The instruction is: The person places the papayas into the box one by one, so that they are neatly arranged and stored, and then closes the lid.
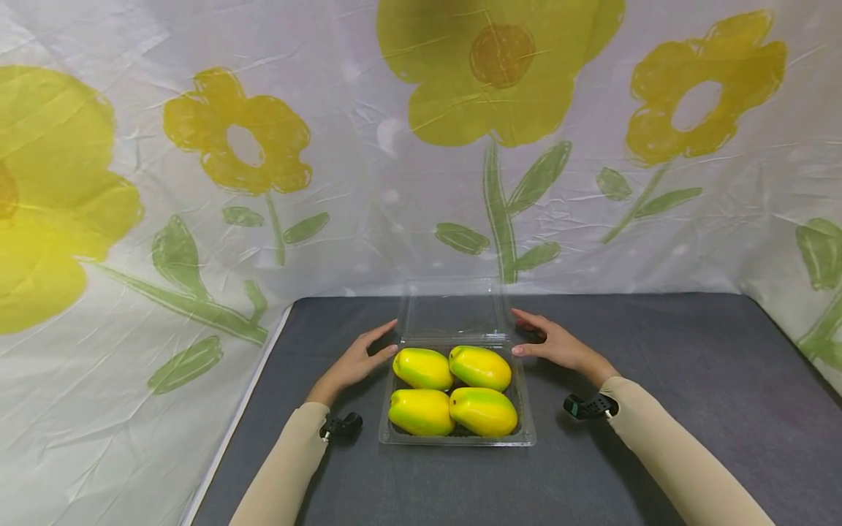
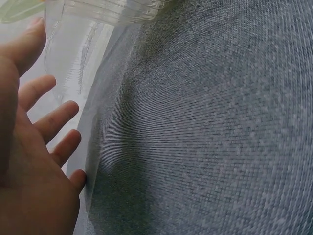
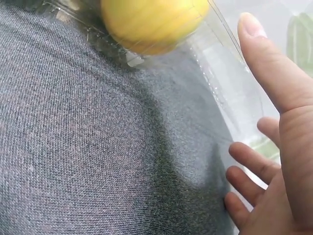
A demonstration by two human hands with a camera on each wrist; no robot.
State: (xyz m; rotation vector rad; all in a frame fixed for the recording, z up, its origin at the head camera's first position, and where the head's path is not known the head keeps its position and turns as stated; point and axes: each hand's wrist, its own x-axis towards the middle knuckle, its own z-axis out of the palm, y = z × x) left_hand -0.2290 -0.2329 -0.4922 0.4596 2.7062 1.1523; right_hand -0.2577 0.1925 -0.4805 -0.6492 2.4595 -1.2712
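In the head view a clear plastic clamshell box (image 1: 458,441) lies on the table, its lid (image 1: 454,310) swung back behind the base. Inside the base sit several yellow-green mangoes (image 1: 421,367) in two rows. My left hand (image 1: 351,365) is at the box's left side near the hinge, fingers extended and holding nothing. On the opposite side my right hand (image 1: 559,345) has its fingers spread around the hinge corner, also holding nothing. Whether the fingertips touch the plastic, I cannot tell. The right wrist view shows one mango (image 3: 154,24) through the clear wall beside the thumb.
A dark grey cloth (image 1: 677,409) covers the table, running out to both sides of the box. Behind and to the left hangs a pale curtain (image 1: 355,183) printed with yellow flowers. Black wrist devices (image 1: 588,406) are strapped at the cuffs.
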